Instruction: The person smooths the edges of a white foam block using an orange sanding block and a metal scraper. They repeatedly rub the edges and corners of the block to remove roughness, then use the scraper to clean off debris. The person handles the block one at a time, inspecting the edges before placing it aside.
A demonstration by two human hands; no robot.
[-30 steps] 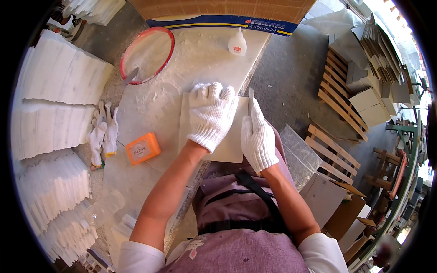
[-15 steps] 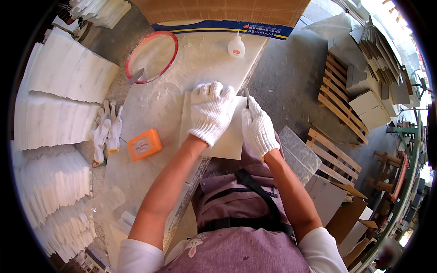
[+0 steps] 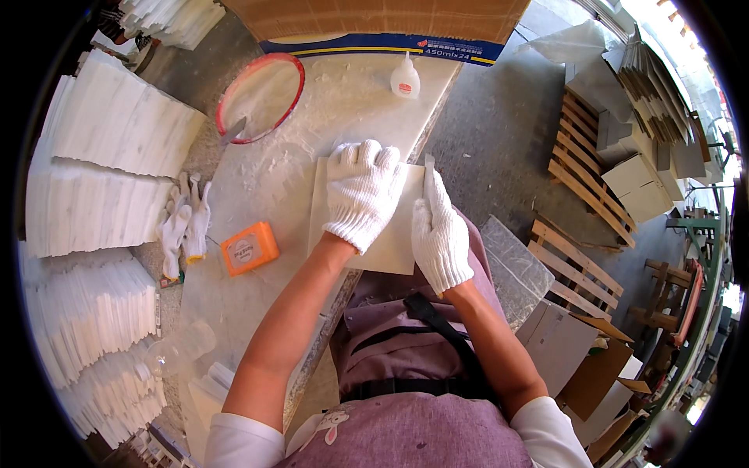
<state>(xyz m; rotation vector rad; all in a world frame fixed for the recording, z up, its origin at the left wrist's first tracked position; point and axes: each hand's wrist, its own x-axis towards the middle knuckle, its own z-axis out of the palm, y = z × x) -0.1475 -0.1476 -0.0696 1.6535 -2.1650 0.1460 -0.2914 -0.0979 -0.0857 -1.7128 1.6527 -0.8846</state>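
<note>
A pale, flat rectangular tile (image 3: 399, 240) lies on the work table, its near right part jutting past the table's edge. My left hand (image 3: 362, 191), in a white knitted glove, presses down on the tile with its fingers spread over the far part. Along the tile's right edge is my right hand (image 3: 441, 246), gloved too and closed round a thin grey flat strip (image 3: 429, 168). Only the strip's tip shows beyond the index finger, so its kind is unclear. The palm hides the rest.
On the dusty table (image 3: 343, 101) are a red-rimmed basin (image 3: 301, 93) with a scraper (image 3: 234, 130), a small white squeeze bottle (image 3: 406, 80) and an orange block (image 3: 250, 248). Spare gloves (image 3: 183, 222) and stacked white slabs (image 3: 117, 117) stand left; a cardboard box (image 3: 382, 19) is behind; wooden pallets (image 3: 585, 168) lie right.
My right hand has slid slightly toward me along the tile's right edge, and its strip points more straight away from me. The left hand and tile have barely moved.
</note>
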